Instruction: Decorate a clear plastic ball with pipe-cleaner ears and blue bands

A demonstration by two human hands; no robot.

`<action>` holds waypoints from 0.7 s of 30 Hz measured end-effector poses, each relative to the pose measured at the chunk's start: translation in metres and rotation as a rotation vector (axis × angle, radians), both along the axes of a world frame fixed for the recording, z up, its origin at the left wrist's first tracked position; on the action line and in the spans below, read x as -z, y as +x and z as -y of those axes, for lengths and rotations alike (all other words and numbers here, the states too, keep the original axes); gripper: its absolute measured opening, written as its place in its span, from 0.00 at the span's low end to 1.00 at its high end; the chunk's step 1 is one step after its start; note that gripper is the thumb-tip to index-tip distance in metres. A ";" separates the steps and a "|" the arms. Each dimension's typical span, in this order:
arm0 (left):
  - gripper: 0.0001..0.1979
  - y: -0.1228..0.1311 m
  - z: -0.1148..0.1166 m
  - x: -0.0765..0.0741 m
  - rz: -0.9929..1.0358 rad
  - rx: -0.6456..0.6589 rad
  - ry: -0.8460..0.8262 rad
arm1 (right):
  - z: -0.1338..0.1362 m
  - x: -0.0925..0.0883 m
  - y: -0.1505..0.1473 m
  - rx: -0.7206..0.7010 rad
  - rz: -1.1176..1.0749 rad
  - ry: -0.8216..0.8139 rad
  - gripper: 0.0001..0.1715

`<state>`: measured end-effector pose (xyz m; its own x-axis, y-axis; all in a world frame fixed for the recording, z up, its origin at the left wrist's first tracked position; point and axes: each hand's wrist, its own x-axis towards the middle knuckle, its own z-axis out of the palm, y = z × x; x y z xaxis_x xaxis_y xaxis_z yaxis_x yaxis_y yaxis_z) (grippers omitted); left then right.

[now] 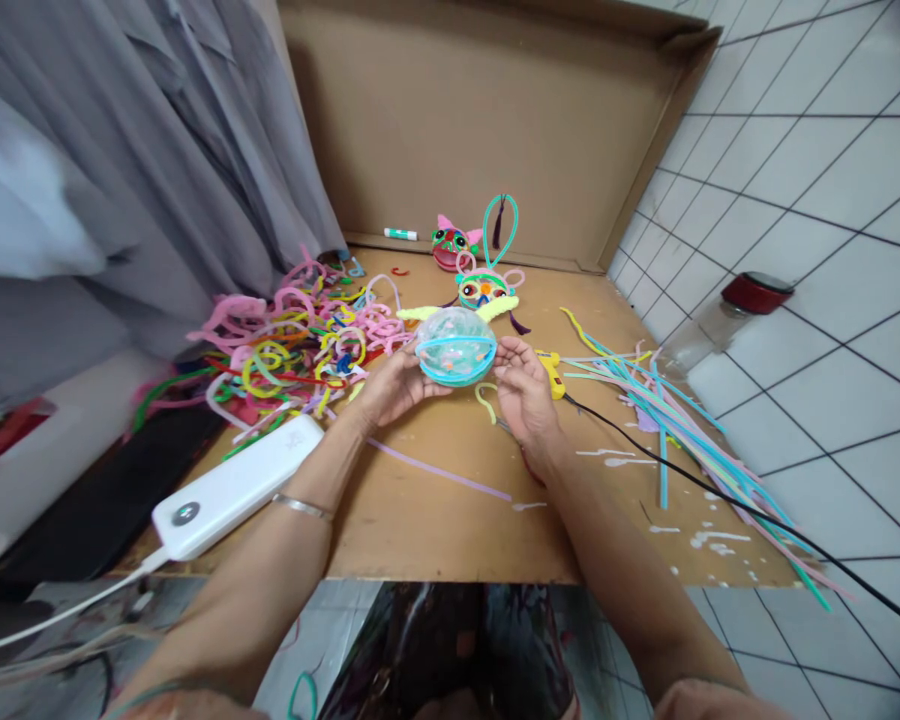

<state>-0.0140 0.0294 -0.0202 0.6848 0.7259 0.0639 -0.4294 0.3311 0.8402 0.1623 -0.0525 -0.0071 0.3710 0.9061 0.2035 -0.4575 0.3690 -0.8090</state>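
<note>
Between my two hands, above the middle of the table, is a clear plastic ball (450,335) with light blue pipe cleaner around it and two pale yellow ear-like pieces on top. My left hand (399,385) is closed around its left side and underside. My right hand (525,385) is at its right edge, fingers bent in, and seems to pinch the blue rim there; the fingertips are partly hidden. Just beyond the ball stands a finished-looking animal head (484,288) with a green loop and pink ears. A pink-eared head (452,243) sits behind it.
A tangle of coloured pipe cleaners (292,345) covers the left side. Straight pipe cleaners (690,440) lie at right, near a yellow glue gun (551,373) with a black cord. A white power bank (236,488) is front left; a lidded jar (720,315) stands by the tiled wall.
</note>
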 end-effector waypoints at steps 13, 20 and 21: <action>0.25 -0.011 -0.005 0.001 0.037 -0.025 -0.113 | 0.010 -0.012 -0.006 -0.130 0.029 0.025 0.23; 0.24 -0.008 -0.002 -0.001 -0.012 -0.039 -0.098 | 0.007 -0.006 -0.011 -0.058 0.009 0.010 0.27; 0.24 -0.007 -0.001 -0.002 -0.017 -0.042 -0.089 | 0.006 -0.005 -0.011 -0.048 0.004 0.002 0.27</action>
<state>-0.0211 0.0303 -0.0183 0.6542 0.7562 -0.0130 -0.4307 0.3866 0.8155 0.1513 -0.0587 -0.0025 0.3260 0.9225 0.2068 -0.4719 0.3483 -0.8100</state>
